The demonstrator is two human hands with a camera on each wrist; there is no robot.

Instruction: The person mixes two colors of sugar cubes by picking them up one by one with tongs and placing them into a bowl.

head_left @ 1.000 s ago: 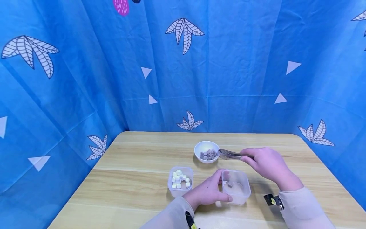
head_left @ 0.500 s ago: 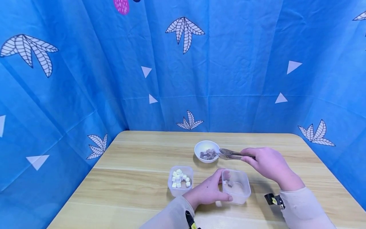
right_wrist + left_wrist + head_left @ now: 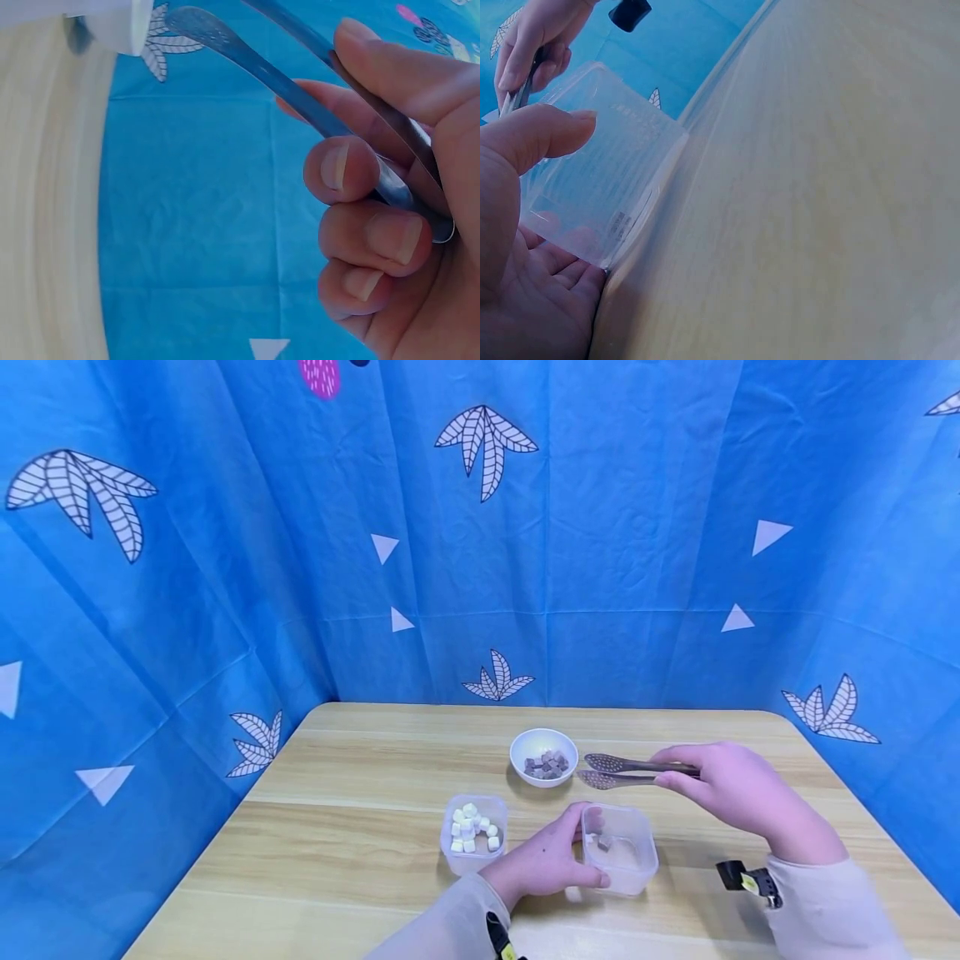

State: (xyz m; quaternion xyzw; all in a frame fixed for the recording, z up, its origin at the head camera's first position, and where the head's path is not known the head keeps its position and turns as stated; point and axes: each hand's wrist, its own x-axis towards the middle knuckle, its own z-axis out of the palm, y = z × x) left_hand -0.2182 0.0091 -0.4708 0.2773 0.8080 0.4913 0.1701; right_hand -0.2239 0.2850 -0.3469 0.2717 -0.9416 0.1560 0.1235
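My left hand (image 3: 545,862) holds a clear plastic container (image 3: 633,883) on the table, thumb on the near side and fingers round the far left side. One small grey-brown cube (image 3: 603,842) lies in it. The right hand (image 3: 731,785) grips metal tongs (image 3: 622,765) with perforated tips, held with the tips apart and nothing between them. In the right wrist view, thumb and fingers pinch the arms of the tongs (image 3: 285,96). Just left of the tips stands a white bowl (image 3: 531,743) with several grey-brown cubes (image 3: 552,765).
A second clear container (image 3: 468,865) with several white cubes (image 3: 465,828) stands left of my left hand. All of it is on a light wooden table (image 3: 337,827), with a blue patterned curtain (image 3: 600,527) behind and at the sides.
My right hand has moved right with the tongs, drawing them away from the bowl, and their tips have spread apart. The left hand and both containers have stayed in place.
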